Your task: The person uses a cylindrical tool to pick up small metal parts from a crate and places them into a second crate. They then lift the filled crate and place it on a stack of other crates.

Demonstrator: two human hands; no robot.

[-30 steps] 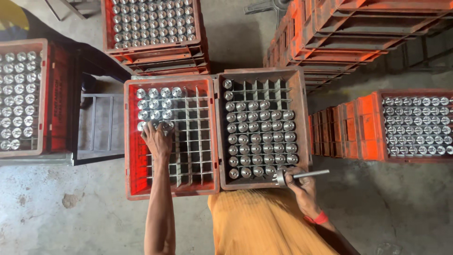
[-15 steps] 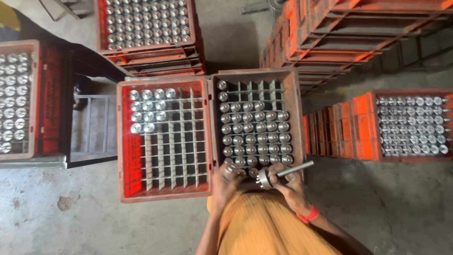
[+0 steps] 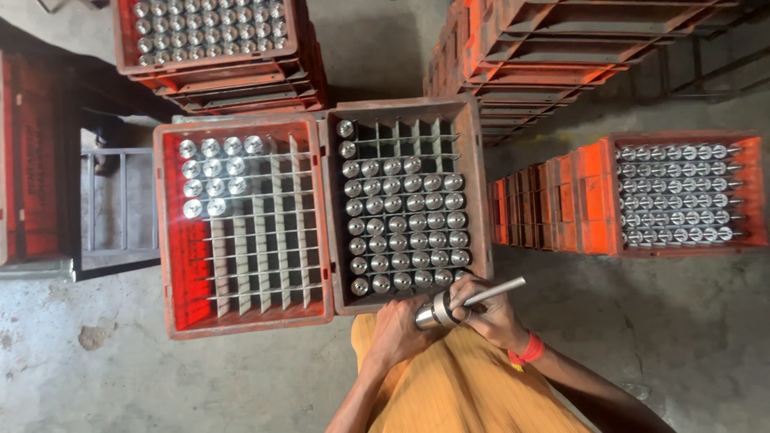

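Pointing up-right: metal shaft (image 3: 469,300), tilted.

Low in the middle of the frame, the left hand (image 3: 399,330) and right hand (image 3: 491,313) both hold one shiny metal shaft (image 3: 449,305), just below the brown crate (image 3: 478,200) of metal parts.
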